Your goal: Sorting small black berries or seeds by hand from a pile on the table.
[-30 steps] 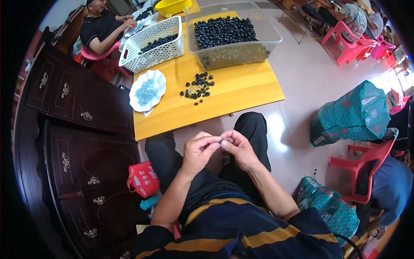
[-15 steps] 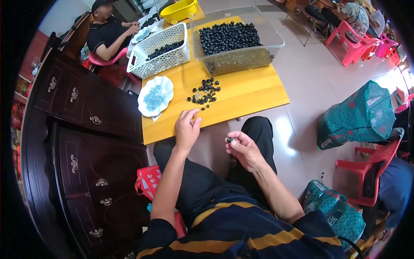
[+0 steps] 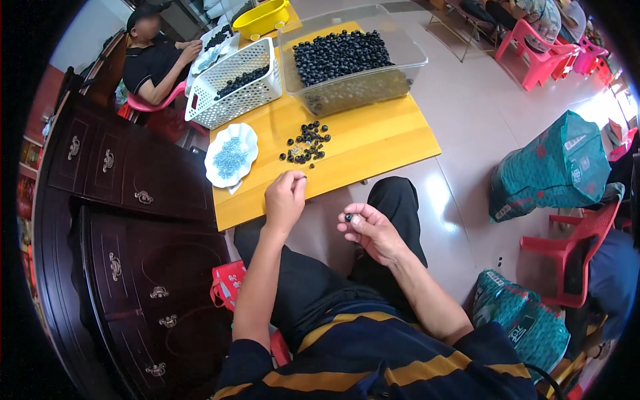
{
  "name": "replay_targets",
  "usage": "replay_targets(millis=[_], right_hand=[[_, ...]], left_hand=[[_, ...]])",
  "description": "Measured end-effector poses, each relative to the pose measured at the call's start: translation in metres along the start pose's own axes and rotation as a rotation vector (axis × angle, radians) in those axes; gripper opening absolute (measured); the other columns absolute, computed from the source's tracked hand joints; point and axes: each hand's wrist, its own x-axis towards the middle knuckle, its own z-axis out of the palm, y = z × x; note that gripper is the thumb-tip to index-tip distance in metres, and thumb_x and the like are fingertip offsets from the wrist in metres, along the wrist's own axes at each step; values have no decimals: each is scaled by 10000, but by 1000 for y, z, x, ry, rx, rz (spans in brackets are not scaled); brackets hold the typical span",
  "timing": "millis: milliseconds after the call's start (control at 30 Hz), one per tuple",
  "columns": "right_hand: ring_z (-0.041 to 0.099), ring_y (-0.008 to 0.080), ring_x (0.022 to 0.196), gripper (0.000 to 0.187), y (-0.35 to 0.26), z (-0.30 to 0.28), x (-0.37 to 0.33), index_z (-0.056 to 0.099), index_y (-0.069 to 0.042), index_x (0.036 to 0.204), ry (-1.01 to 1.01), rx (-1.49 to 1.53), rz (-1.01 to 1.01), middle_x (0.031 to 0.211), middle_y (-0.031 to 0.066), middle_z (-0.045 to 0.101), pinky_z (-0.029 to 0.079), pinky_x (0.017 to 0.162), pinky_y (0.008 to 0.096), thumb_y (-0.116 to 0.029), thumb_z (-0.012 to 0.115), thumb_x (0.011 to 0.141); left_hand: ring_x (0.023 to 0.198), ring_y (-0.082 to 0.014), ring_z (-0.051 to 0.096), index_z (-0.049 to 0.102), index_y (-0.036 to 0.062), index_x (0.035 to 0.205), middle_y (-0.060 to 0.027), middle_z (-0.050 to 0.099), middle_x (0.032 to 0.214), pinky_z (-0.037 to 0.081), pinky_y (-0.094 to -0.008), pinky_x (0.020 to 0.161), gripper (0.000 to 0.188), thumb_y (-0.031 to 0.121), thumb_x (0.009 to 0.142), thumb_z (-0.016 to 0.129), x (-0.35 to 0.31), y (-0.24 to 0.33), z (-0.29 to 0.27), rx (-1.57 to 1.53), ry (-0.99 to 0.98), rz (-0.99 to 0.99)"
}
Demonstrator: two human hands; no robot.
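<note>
Between the thumb and fingers of my right hand (image 3: 373, 235) is a small round black piece (image 3: 349, 217), held above my lap. My left hand (image 3: 285, 200) is at the table's near edge, its thumb and forefinger pinched on a tiny dark piece (image 3: 305, 176). Just beyond its fingertips lies a loose pile of small black round pieces (image 3: 310, 141), with some clear bits among them. Left of the pile stands a white scalloped dish (image 3: 250, 137) of small pale-blue translucent pieces (image 3: 231, 157).
On the yellow table (image 3: 380, 143) stand a clear bin (image 3: 353, 100) full of black pieces, a white perforated basket (image 3: 233, 110) and a yellow tub (image 3: 261, 20). A dark cabinet (image 3: 133, 233) flanks me. Teal bags (image 3: 547, 170) and a red chair (image 3: 567, 250) are right. Another person (image 3: 157, 60) sits far left.
My left fingers have closed on the tiny dark piece by the pile's near edge. My right hand still holds its black piece. The whole view has shifted slightly.
</note>
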Motion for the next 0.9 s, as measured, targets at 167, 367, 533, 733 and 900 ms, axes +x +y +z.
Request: replay_targets(millis=[167, 367, 533, 733, 900], right_hand=[[681, 158, 961, 234, 4, -6, 1, 591, -62, 1199, -8, 77, 13, 1100, 68, 672, 570, 844, 285, -129, 623, 978], [644, 143, 949, 262, 6, 2, -2, 592, -80, 1204, 21, 76, 37, 1077, 33, 647, 527, 839, 270, -141, 653, 956], [649, 145, 959, 238, 10, -1, -1, 597, -95, 1150, 25, 51, 23, 1061, 19, 640, 523, 844, 275, -162, 683, 939], [682, 132, 916, 198, 13, -3, 0, 614, -94, 1123, 9, 68, 27, 996, 21, 683, 556, 851, 286, -166, 679, 951], [674, 137, 914, 201, 12, -2, -1, 611, -88, 1115, -5, 63, 25, 993, 30, 672, 545, 843, 280, -167, 684, 945]], left_hand=[[696, -110, 692, 691, -23, 953, -68, 716, 806, 543, -249, 628, 98, -19, 856, 682, -38, 51, -18, -608, -135, -288], [726, -90, 646, 688, -16, 913, -53, 700, 851, 521, -228, 663, 116, -64, 809, 706, -50, 91, -38, -538, -140, -88], [670, -107, 614, 692, -8, 914, -67, 686, 839, 496, -232, 616, 148, -71, 783, 717, -54, 92, -35, -464, -144, 1], [652, -116, 584, 688, -8, 919, -69, 659, 840, 461, -237, 586, 137, -68, 798, 712, -55, 94, -32, -461, -129, 26], [665, -134, 634, 676, -7, 939, -82, 656, 847, 492, -244, 582, 146, -70, 811, 709, -57, 88, -29, -475, -138, 45]])
